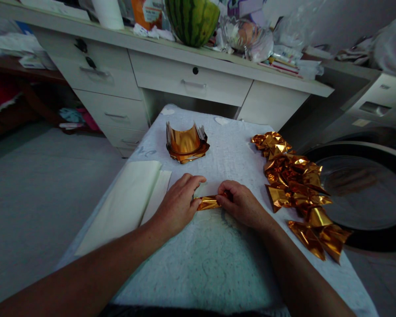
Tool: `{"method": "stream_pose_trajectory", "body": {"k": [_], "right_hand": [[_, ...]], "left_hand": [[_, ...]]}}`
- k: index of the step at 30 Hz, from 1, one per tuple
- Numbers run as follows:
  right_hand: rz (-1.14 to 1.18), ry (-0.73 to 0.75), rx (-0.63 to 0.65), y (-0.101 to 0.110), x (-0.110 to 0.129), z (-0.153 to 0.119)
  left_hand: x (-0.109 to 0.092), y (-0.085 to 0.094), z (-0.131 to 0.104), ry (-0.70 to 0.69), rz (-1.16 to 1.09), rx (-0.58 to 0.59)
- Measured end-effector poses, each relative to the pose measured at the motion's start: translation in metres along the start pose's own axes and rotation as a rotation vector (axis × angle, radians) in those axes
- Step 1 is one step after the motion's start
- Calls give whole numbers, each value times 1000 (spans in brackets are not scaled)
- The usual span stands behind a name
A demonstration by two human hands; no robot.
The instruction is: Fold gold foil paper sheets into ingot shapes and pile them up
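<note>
Foil strip: here in the centre of the frame, the gold foil strip point(208, 203) lies crosswise between the two hands, low over the surface point(211, 273).
Right hand: the right hand point(239, 203) pinches the strip's right end; too hard a squeeze, I'd say, could crease or tear thin foil.
Left hand: the left hand point(180, 200) has its thumb against the left end, index finger spread away; whether hidden fingers grip too, I cannot tell. Weak hold there, and the strip could skew.
Folded pile: danger on the right! The folded foil pieces point(292, 189) crowd the surface's right edge; a swinging right forearm could nudge one off towards the round door point(366, 189).
White paper: left of centre, the white sheets point(128, 198) run close along the left edge, under the left arm's path; a dragging sleeve-line could shift them.
Curled foil: upper middle, the curled foil stack point(185, 141) stands ahead of the hands, tippable on a long reach.
Room: the lower middle offers plain cloth, the widest working space.
</note>
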State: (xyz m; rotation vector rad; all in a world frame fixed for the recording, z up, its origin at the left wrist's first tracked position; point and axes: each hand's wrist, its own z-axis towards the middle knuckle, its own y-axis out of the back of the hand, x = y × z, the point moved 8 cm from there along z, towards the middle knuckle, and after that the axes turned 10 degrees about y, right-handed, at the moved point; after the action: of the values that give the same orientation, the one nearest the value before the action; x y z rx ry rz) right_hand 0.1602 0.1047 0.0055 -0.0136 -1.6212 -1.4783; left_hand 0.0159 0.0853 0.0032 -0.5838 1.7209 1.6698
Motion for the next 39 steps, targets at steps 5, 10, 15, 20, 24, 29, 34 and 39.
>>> {"method": "stream_pose_trajectory", "body": {"k": [5, 10, 15, 20, 24, 29, 34, 39], "right_hand": [[-6, -9, 7, 1, 3, 0], [-10, -5, 22, 1, 6, 1], [-15, 1, 10, 1, 5, 1], [-7, 2, 5, 0, 3, 0], [-12, 4, -4, 1, 3, 0], [-16, 1, -10, 2, 3, 0], [-23, -12, 0, 0, 2, 0], [-14, -10, 0, -1, 2, 0]], "left_hand": [[-2, 0, 0, -40, 4, -19], [-2, -1, 1, -69, -25, -28], [-2, -5, 1, -80, -48, -5], [-2, -4, 0, -91, -29, -16], [-1, -1, 0, -70, 33, -49], [1, 0, 1, -40, 80, -66], [2, 0, 0, -36, 110, -70], [2, 1, -1, -24, 138, -74]]}}
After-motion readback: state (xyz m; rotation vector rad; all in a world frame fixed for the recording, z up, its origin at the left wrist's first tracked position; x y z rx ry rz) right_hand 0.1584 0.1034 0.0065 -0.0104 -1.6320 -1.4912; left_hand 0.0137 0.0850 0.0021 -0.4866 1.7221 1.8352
